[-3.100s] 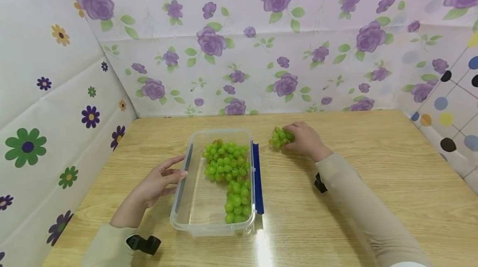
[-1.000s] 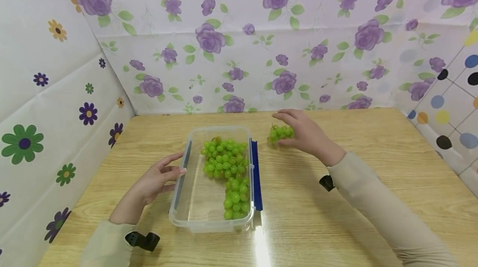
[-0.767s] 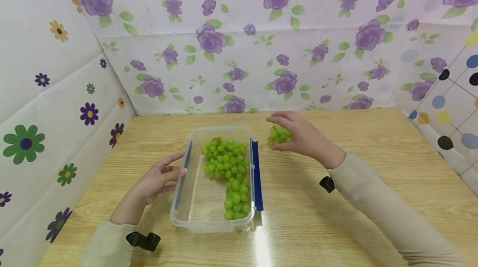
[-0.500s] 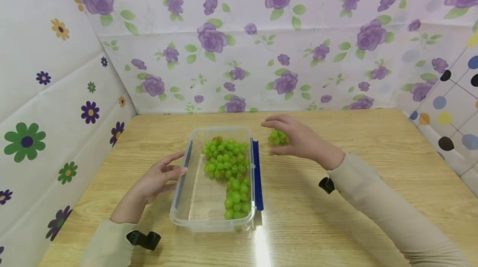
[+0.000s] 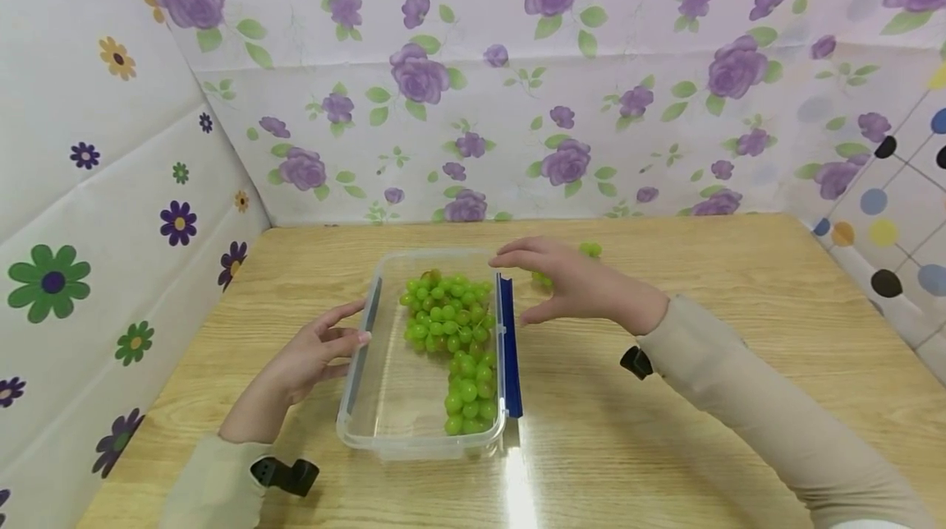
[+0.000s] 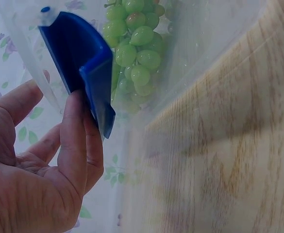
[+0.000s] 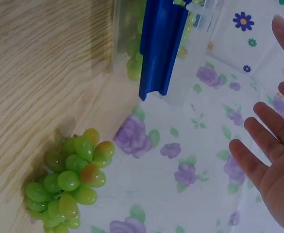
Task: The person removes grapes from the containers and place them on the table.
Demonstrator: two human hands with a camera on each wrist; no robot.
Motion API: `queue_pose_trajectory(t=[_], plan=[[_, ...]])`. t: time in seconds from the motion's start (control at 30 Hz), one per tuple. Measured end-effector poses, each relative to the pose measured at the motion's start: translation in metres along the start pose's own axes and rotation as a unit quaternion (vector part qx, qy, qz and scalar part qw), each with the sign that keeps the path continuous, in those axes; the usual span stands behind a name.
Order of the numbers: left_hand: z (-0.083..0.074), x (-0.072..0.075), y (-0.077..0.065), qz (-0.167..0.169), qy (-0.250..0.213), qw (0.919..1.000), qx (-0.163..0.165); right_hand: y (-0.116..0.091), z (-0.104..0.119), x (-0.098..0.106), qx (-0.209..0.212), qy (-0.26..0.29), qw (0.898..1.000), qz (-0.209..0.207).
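Observation:
My left hand (image 5: pixel 310 361) holds the left side of a clear plastic food container (image 5: pixel 392 397), thumb at the rim. In the left wrist view its fingers touch a blue side flap (image 6: pixel 78 53). Inside the container, several bunches of green grapes (image 5: pixel 447 319) lie toward the right. My right hand (image 5: pixel 576 278), fingers spread and holding nothing, hovers just right of the container's far right corner. Behind it on the table, partly hidden in the head view, lies a small loose bunch of grapes (image 7: pixel 69 179); the right wrist view shows it clearly, apart from the hand.
Along the container's right side hangs another blue flap (image 5: pixel 510 348), folded outward. The wooden table (image 5: pixel 628 430) meets a flower-printed sheet (image 5: pixel 473 102) at the back. Patterned sheets also stand at the left and right.
My right hand has let go of the small grape bunch, which stays on the table, and has moved left toward the container with its fingers spread. The left hand and container stay put.

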State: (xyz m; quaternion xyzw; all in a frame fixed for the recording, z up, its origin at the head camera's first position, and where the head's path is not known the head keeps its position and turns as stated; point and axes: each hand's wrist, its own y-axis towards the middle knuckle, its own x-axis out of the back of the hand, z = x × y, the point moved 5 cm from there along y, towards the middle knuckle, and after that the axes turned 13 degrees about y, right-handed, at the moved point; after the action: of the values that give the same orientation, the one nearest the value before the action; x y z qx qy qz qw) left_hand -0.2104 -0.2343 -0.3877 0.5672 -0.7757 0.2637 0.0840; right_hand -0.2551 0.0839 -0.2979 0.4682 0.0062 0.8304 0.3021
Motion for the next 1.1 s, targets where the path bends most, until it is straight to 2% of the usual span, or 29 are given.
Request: queue_pose_trajectory(t=[0.27, 0.5, 0.87, 1.1], plan=[[0.0, 0.001, 0.0, -0.001, -0.003, 1.0, -0.004, 0.009, 0.014, -0.009, 0.02, 0.008, 0.999, 0.042], [-0.001, 0.001, -0.001, 0.002, -0.003, 1.0, -0.006, 0.015, 0.026, -0.021, 0.062, -0.001, 0.995, 0.074], [0.0, 0.0, 0.0, 0.0, -0.003, 1.0, 0.0, 0.024, 0.035, -0.043, 0.04, 0.018, 0.987, 0.153], [0.0, 0.0, 0.001, -0.001, -0.003, 1.0, 0.0, 0.028, 0.041, -0.05, 0.053, 0.029, 0.983, 0.175]])
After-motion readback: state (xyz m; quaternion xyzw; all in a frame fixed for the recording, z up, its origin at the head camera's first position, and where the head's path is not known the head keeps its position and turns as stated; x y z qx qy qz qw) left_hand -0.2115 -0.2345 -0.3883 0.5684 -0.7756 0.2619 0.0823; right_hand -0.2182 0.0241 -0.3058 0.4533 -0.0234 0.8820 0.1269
